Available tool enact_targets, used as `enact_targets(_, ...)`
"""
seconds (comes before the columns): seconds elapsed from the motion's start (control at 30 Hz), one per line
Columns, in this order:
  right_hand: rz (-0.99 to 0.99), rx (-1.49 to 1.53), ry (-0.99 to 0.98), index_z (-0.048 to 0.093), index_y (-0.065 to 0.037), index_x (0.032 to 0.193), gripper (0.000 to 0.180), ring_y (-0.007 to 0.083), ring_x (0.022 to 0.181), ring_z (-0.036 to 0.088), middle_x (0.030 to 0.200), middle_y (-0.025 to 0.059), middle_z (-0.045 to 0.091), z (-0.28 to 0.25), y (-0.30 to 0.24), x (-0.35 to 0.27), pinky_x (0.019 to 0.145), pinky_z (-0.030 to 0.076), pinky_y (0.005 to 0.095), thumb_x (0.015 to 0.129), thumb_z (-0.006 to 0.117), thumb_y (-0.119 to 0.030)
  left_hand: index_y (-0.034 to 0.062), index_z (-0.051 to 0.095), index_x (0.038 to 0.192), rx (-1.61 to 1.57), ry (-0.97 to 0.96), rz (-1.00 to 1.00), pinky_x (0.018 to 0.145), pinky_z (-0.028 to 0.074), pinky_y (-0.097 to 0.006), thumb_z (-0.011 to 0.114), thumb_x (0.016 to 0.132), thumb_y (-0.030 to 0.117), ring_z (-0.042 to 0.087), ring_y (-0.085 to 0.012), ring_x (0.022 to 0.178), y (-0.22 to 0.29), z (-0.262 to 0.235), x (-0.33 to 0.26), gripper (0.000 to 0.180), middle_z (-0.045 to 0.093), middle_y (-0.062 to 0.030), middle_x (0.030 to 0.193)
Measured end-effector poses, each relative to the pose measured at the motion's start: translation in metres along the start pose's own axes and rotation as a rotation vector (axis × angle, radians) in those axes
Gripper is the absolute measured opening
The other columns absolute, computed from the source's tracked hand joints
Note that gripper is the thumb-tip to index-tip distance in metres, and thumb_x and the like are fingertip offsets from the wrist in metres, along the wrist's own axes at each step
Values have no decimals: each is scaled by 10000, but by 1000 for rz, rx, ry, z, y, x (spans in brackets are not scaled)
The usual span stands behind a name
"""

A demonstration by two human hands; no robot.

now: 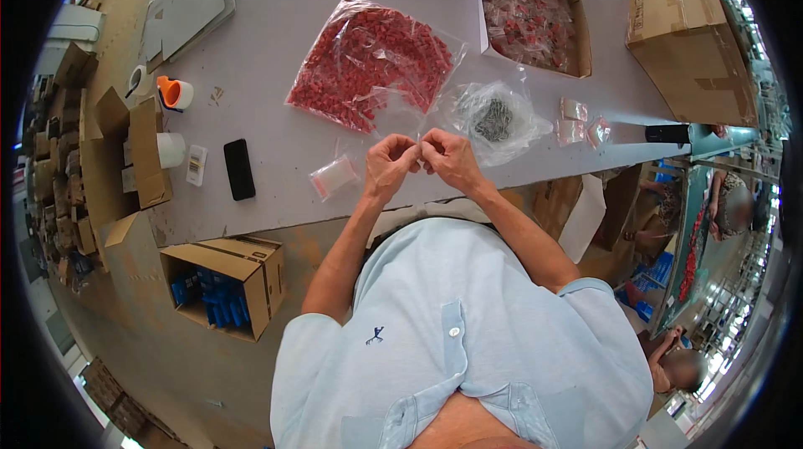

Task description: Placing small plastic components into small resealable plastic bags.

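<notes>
My left hand [391,166] and my right hand [452,158] meet over the near part of the table, fingertips pinched together. What they hold between them is too small to make out. Just beyond them lies a large clear bag of small red pieces [368,52]. To the right of that, an open clear plastic bag [523,133] holds a heap of small grey metal pieces [493,119]. Left of my left hand is a stack of small clear zip bags [335,177] with a red edge. A few small filled bags [572,132] lie farther right.
A cardboard tray [583,39] of filled bags stands at the back, beside a large carton [690,39]. On the left are a black phone [239,170], a tape dispenser [174,94] and an open box [150,152]. A carton [259,282] stands below the table; people sit at right.
</notes>
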State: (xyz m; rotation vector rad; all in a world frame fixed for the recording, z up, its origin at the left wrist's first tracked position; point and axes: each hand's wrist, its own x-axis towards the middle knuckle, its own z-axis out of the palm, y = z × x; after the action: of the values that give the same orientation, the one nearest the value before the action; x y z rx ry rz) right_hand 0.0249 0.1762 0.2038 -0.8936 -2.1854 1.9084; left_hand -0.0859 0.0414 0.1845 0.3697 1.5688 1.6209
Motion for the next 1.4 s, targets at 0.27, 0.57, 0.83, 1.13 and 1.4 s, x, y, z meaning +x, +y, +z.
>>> enact_targets(0.27, -68, -53, -35, 676, 15, 916, 133, 192, 596, 674, 706, 132, 691, -21, 11, 14, 551, 530, 356, 952, 640, -108, -12, 708, 1000, 231, 44, 15, 625, 557, -281, 687, 983, 92, 681, -117, 706, 0, 19, 17, 108, 728, -56, 824)
enact_targets(0.57, -296, -206, 124, 648, 5, 846, 98, 319, 625, 626, 756, 167, 666, -10, 12, 13, 600, 511, 400, 884, 663, -85, -23, 665, 952, 706, 91, 380, 629, 549, -345, 680, 944, 57, 697, -188, 682, -11, 13, 31, 82, 713, -134, 775)
enact_targets(0.83, -181, -64, 135, 657, 0, 876, 93, 153, 621, 626, 706, 94, 657, -6, 12, 15, 567, 505, 321, 933, 650, -74, -9, 628, 1012, 128, 148, -108, 634, 583, -314, 613, 1006, 97, 697, -155, 695, -1, 1, 24, 107, 719, -108, 868)
enact_targets(1.13, -6, 325, 144, 675, -16, 949, 170, 81, 629, 632, 755, 30, 679, -3, 18, 10, 560, 525, 253, 1038, 615, -147, 23, 610, 1067, -189, 144, -46, 718, 593, -293, 585, 1034, 79, 697, -146, 755, -12, 11, 19, 69, 727, -104, 964)
enact_targets(1.4, -56, 180, 126, 693, 5, 978, 161, 80, 637, 639, 774, 31, 704, -11, 21, 3, 570, 528, 250, 1024, 639, -140, 52, 657, 1207, 285, 235, 465, 864, 534, -327, 702, 954, 85, 681, -161, 949, 18, 15, 20, 260, 735, -67, 1042)
